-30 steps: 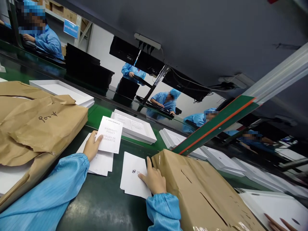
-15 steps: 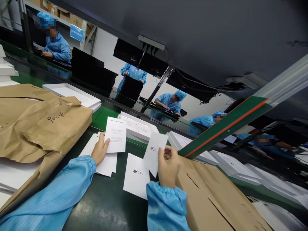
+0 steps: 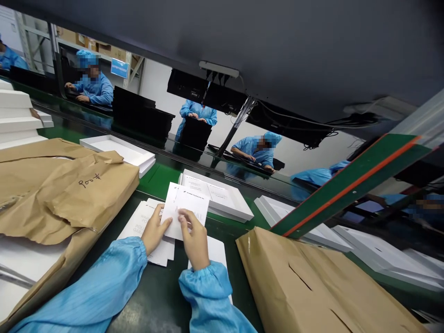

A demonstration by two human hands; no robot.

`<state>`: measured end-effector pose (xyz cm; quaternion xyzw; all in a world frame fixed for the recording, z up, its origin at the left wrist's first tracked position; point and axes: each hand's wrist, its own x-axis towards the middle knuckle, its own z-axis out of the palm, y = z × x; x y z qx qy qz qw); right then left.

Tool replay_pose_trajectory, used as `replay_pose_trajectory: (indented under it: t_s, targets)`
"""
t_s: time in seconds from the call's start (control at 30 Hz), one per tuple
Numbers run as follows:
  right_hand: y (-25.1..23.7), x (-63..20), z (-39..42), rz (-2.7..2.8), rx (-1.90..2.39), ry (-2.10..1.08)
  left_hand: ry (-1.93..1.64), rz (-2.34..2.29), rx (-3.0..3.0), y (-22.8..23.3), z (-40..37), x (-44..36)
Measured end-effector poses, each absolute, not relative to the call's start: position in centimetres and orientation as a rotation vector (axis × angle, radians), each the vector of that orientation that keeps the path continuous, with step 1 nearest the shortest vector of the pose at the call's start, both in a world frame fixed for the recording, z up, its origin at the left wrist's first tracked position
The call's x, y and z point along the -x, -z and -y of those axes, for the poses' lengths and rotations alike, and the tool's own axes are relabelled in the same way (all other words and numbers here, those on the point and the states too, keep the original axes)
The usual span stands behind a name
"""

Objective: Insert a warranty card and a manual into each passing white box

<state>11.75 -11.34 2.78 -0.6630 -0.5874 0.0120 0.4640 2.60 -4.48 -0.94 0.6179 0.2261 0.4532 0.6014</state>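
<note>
Leaflets: flat white paper rectangles; brown wrapping paper creased.

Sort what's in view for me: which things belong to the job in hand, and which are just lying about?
Likely in use:
- white booklets in left hand, right hand over them
- booklet pile beneath them
- white pile by right sleeve

Apparently lying about:
- left brown package
- right brown package
- blue sign
- power strip

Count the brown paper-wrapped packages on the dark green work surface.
2. One open brown paper-wrapped package with handwriting lies left of the left hand; another brown paper-wrapped package lies right of the right hand. Others may be hidden.
</note>
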Motion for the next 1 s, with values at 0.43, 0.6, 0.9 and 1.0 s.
replay_pose_trajectory:
  t_s: [0.43, 0.6, 0.9, 1.0]
  targets:
    - [-1.7, -17.7, 13.1, 1.085, 1.455, -0.929, -1.142, -0.503, -1.269, 1.4, 4.1, -2.8]
    - [-0.8, -18.2, 12.3, 0.964, 1.367, -0.845, -0.955, -0.398, -1.377, 1.6, 4.0, -2.9]
    - [1.5, -18.6, 11.6, 0.889, 1.423, -0.817, -0.875, -0.728, -1.662, 2.1, 4.8, -2.8]
    - [1.5, -18.5, 11.7, 0.902, 1.397, -0.810, -0.881, -0.732, -1.686, 2.0, 4.7, -2.8]
